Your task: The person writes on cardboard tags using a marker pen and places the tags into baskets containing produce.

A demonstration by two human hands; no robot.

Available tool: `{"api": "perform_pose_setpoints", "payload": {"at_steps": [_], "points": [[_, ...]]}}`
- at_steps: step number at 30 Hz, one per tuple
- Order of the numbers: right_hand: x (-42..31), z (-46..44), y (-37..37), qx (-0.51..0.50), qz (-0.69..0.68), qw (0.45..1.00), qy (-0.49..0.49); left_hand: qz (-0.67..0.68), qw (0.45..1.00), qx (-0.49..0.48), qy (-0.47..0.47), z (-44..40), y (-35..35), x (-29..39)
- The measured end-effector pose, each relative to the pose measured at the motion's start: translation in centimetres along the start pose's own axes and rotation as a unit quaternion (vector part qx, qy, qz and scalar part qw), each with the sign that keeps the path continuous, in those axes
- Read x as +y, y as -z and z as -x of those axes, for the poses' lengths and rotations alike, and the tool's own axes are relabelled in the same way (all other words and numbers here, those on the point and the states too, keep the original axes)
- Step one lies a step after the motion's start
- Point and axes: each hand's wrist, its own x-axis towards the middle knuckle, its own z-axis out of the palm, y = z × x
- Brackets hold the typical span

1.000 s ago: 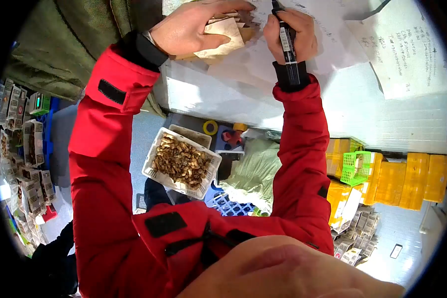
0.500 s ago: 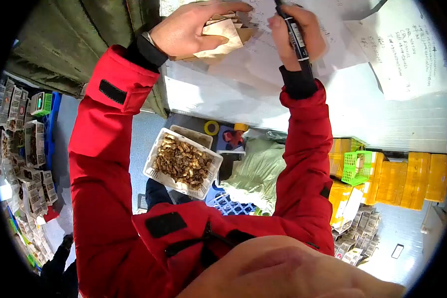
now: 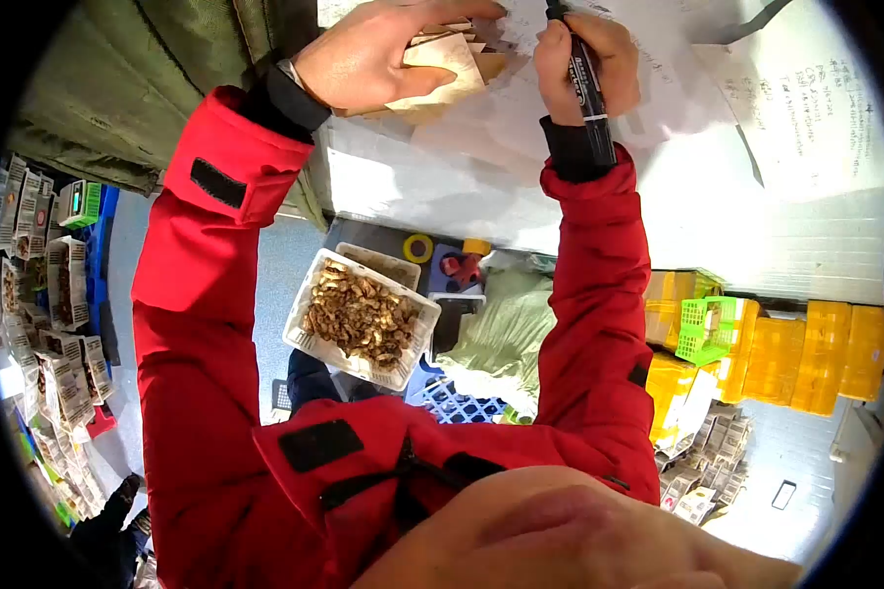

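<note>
My left hand (image 3: 364, 54) lies over a small stack of tan paper or cardboard pieces (image 3: 447, 71), with the thumb across the top piece and the index finger stretched along the far side. To the right, my right hand (image 3: 607, 64) grips a thick black marker (image 3: 589, 88), its tip end pointing away from me and its back end over my wrist. Beneath both hands are white sheets of paper (image 3: 658, 108) with faint handwriting, spread over a white surface (image 3: 413, 191).
Below the white surface sits a white basket (image 3: 305, 339) of shelled walnut-like pieces (image 3: 359, 319). A yellow tape roll (image 3: 418, 247) is behind it. Taped yellow boxes (image 3: 746, 353) and a green basket (image 3: 705, 330) stand right; bagged goods (image 3: 67, 285) line the left. Another person's dark sleeve (image 3: 113, 510) shows lower left.
My right hand has shifted slightly left with the marker and looks sharper than before. My left hand and the stack have barely moved.
</note>
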Motion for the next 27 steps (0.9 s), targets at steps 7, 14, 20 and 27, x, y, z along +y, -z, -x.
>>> {"api": "perform_pose_setpoints", "payload": {"at_steps": [7,14,20,27], "points": [[0.5,0.0,-0.3,0.015,0.003,0.998,0.058,-0.02,1.0,0.014,0.005,0.2,-0.2,0.0],[0.3,0.2,0.1,0.013,0.016,0.999,0.03,0.023,1.0,0.0,0.021,0.0,-0.1,0.3],[0.6,0.6,-0.2,0.042,-0.031,0.999,-0.001,0.034,0.999,-0.002,0.034,0.0,-0.2,0.3],[-0.5,0.2,0.1,0.032,-0.033,0.998,-0.034,0.071,0.997,-0.006,0.033,-0.1,-0.3,0.2]]}}
